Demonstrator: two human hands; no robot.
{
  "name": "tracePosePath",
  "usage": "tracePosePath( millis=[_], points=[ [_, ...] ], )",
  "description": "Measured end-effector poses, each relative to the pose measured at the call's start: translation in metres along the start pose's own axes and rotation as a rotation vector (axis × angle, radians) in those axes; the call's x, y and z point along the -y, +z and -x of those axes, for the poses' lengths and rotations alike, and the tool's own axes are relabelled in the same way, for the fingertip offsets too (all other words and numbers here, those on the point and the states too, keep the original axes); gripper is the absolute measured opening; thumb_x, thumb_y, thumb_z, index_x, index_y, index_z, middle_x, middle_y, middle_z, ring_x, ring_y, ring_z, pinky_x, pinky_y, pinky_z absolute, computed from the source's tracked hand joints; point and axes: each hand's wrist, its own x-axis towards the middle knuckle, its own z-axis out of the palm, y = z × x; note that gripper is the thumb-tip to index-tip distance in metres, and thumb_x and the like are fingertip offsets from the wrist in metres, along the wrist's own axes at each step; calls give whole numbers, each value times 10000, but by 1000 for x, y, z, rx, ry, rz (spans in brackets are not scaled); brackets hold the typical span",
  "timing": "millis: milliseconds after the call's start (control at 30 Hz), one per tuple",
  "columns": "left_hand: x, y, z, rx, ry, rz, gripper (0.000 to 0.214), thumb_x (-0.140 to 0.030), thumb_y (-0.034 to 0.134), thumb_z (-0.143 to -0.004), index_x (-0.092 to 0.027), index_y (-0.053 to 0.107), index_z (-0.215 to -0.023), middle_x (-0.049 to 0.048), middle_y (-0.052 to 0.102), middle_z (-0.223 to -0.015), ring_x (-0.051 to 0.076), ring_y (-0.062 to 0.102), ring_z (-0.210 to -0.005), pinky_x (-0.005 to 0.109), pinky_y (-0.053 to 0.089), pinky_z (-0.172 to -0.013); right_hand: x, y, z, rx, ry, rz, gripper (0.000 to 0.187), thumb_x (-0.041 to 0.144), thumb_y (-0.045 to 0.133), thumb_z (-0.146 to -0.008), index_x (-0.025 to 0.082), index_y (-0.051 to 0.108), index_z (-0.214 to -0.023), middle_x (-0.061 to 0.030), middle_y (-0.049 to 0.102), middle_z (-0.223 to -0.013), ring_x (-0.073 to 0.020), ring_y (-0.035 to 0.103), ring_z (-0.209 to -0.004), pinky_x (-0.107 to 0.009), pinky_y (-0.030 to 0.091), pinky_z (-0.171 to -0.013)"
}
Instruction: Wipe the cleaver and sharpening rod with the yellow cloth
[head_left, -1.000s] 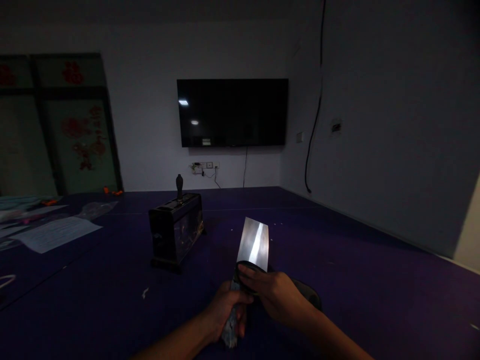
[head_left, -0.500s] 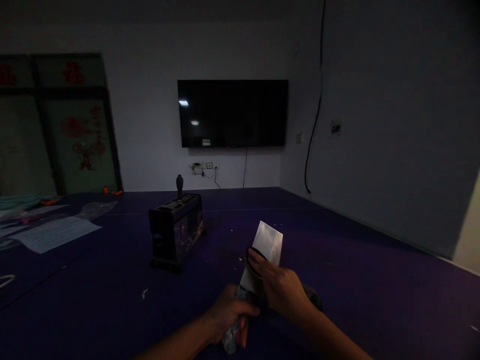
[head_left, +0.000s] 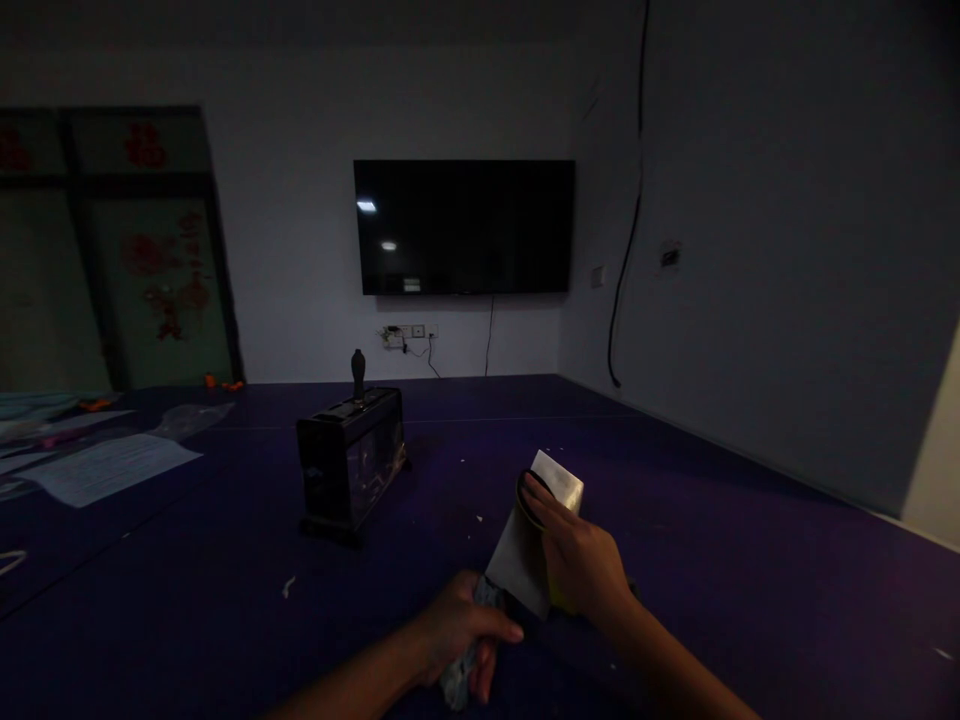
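My left hand is wrapped round the grey-blue, cloth-like covered handle of a cleaver. The cleaver's broad metal blade points up and to the right. Against its face my right hand presses a round, dark thing with a yellowish rim, fingers laid over it. Something yellow shows below that palm; the hand hides most of it, so I cannot tell its kind.
Left of my hands stands a black box-like device with an upright dark knob. Papers and a clear plastic bag lie on the purple tabletop. A television hangs on the far wall.
My right hand and the round thing have shifted right and slightly up the blade. The blade leans further right, with more of its lower face showing. My left hand stays about where it was.
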Motion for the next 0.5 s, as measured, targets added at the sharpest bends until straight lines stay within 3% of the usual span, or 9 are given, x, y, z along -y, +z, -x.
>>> tracePosePath(
  millis=[333, 500],
  points=[
    [-5, 2, 1, 53, -15, -16, 342, -298, 657, -509, -125, 407, -352, -1, 406, -280, 115, 437, -246, 163, 300, -265, -13, -3, -2, -104, 123, 40, 515, 81, 361, -777, 255, 464, -1250, -22, 430, -1329, -193, 635, -893, -296, 551, -663],
    [-5, 3, 2, 39, -8, -36, 350, -308, 665, -498, -132, 400, -352, -10, 406, -285, 108, 430, -243, 156, 278, -258, -20, -3, -4, -202, 151, -1, 510, 82, 362, -778, 256, 466, -1245, -3, 465, -1306, -173, 579, -1015, -285, 524, -773]
  ],
)
